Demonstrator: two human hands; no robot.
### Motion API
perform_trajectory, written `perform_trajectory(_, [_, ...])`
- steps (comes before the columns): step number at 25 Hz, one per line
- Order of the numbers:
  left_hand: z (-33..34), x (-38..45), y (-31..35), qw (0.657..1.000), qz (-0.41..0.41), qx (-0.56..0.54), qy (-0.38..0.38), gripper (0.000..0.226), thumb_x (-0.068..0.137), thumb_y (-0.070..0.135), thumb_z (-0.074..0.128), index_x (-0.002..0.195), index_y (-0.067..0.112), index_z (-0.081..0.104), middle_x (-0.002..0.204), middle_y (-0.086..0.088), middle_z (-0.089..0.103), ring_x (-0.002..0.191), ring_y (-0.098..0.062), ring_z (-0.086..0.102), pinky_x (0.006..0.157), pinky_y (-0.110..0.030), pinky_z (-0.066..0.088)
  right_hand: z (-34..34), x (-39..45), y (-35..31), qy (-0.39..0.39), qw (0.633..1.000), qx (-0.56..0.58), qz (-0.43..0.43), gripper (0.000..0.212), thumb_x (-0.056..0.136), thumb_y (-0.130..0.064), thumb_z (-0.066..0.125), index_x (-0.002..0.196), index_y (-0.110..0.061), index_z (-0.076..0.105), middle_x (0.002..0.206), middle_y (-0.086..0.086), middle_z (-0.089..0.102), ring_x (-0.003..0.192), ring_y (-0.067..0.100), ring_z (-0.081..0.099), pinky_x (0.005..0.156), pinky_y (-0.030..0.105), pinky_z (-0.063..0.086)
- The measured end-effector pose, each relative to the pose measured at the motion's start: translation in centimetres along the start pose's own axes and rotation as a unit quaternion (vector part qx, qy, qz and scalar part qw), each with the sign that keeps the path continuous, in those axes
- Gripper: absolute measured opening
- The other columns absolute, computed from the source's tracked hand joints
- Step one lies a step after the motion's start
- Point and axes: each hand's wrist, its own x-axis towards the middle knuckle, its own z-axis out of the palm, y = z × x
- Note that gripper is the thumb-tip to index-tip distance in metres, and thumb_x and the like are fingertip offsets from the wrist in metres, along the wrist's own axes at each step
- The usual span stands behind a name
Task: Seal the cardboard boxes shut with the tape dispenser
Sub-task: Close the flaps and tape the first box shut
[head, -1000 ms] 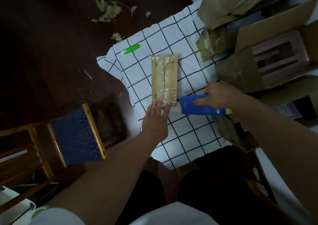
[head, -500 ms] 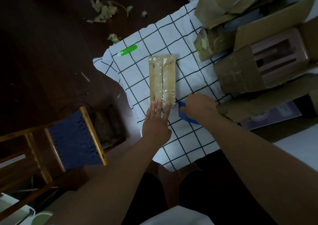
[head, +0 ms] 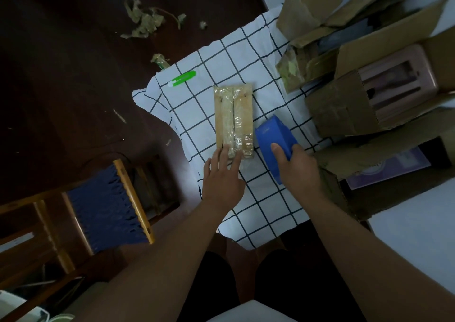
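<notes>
Tape dispenser [head: 275, 147] in right hand [head: 299, 168] grip.

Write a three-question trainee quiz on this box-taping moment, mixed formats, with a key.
1. True or false: the left hand lies flat-fingered on the near end of the small tape-wrapped cardboard box.
2. Which hand holds the blue tape dispenser?
A. left
B. right
3. Fill in: the green pen-shaped object lies on the white ____ cloth.

Key: 1 true; 2 B; 3 checked.
</notes>
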Motion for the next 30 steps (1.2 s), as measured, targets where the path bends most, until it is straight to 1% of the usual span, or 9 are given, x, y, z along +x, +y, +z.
perform_trajectory(5, [-1.0,0.0,-0.1,0.995,0.004,0.023,-0.093,0.084,0.088,0.036,0.054,0.157,0.027,0.007,0.164,-0.008,-0.004,0.150,-0.027,-0.006,0.119,-0.045,-0.002,1.5,-1.4,0.4,0.013,0.998,0.056,0.013,0.048,0.099,-0.055,0.046,0.091,-0.008,0.049,0.081,0.009,0.058,0.071,0.024,0.056,0.056,0.033,0.036])
perform_trajectory(7, [-1.9,-0.2,-0.2,0.995,0.012,0.016,-0.099,0.087,0.088,0.035,0.054,0.156,0.030,0.000,0.164,-0.007,-0.007,0.150,-0.025,-0.009,0.119,-0.044,-0.004,1.4,-1.8,0.2,0.018,0.996,0.082,0.021,0.048,0.098,-0.056,0.046,0.093,-0.008,0.049,0.082,0.010,0.059,0.072,0.025,0.058,0.054,0.032,0.038])
perform_trajectory(11, [-3.8,-0.5,-1.3,0.996,0.030,0.004,-0.089,0.084,0.085,0.031,0.055,0.156,0.027,0.010,0.164,-0.007,0.000,0.150,-0.028,0.001,0.121,-0.045,0.005,0.5,-2.8,-1.1,0.027,0.987,0.154,0.047,0.049,0.098,-0.055,0.049,0.096,-0.007,0.052,0.083,0.007,0.058,0.077,0.026,0.059,0.065,0.040,0.050])
perform_trajectory(14, [-5.4,0.8,-2.5,0.992,0.071,0.015,-0.099,0.079,0.084,0.029,0.055,0.154,0.022,0.019,0.162,-0.011,0.009,0.148,-0.030,0.009,0.119,-0.045,0.009,0.4,-2.7,-2.2,0.046,0.967,0.240,0.078,0.051,0.094,-0.054,0.057,0.100,-0.003,0.056,0.083,0.009,0.060,0.074,0.022,0.059,0.061,0.035,0.045])
perform_trajectory(17, [-6.4,3.1,-4.4,0.982,0.144,0.025,-0.119,0.072,0.083,0.027,0.055,0.150,0.020,0.027,0.161,-0.012,0.013,0.148,-0.029,0.009,0.120,-0.045,0.012,1.7,-2.2,-3.5,0.084,0.950,0.281,0.105,0.062,0.086,-0.059,0.065,0.106,-0.001,0.059,0.095,0.017,0.064,0.085,0.030,0.064,0.065,0.040,0.051])
perform_trajectory(19, [-7.3,4.3,-5.9,0.972,0.193,0.033,-0.131,0.072,0.085,0.027,0.056,0.150,0.019,0.028,0.160,-0.013,0.014,0.148,-0.029,0.011,0.119,-0.045,0.013,2.8,-2.2,-4.8,0.094,0.943,0.287,0.138,0.056,0.089,-0.049,0.067,0.111,0.001,0.055,0.103,0.016,0.061,0.092,0.031,0.062,0.069,0.039,0.050])
perform_trajectory(22, [-9.2,5.6,-7.7,0.967,0.227,0.029,-0.112,0.070,0.084,0.024,0.060,0.149,0.015,0.035,0.156,-0.018,0.026,0.141,-0.036,0.027,0.114,-0.048,0.022,4.0,-3.0,-6.3,0.124,0.935,0.278,0.180,0.048,0.094,-0.038,0.065,0.116,0.001,0.049,0.108,0.014,0.056,0.096,0.030,0.058,0.072,0.036,0.045])
perform_trajectory(26, [-10.4,6.1,-8.0,0.946,0.244,0.088,-0.192,0.072,0.093,0.030,0.051,0.155,0.022,0.014,0.160,-0.016,0.007,0.138,-0.033,0.025,0.113,-0.043,0.022,4.5,-5.1,-6.8,0.140,0.926,0.287,0.201,0.044,0.097,-0.038,0.060,0.113,0.000,0.043,0.106,0.012,0.053,0.094,0.029,0.055,0.071,0.035,0.041])
perform_trajectory(30, [-10.8,6.2,-7.4,0.923,0.291,0.137,-0.213,0.074,0.095,0.031,0.049,0.156,0.024,0.010,0.161,-0.014,0.002,0.135,-0.033,0.029,0.110,-0.042,0.029,4.7,-6.4,-6.5,0.146,0.919,0.290,0.224,0.040,0.099,-0.040,0.057,0.107,-0.006,0.038,0.099,0.010,0.051,0.086,0.028,0.052,0.068,0.037,0.041])
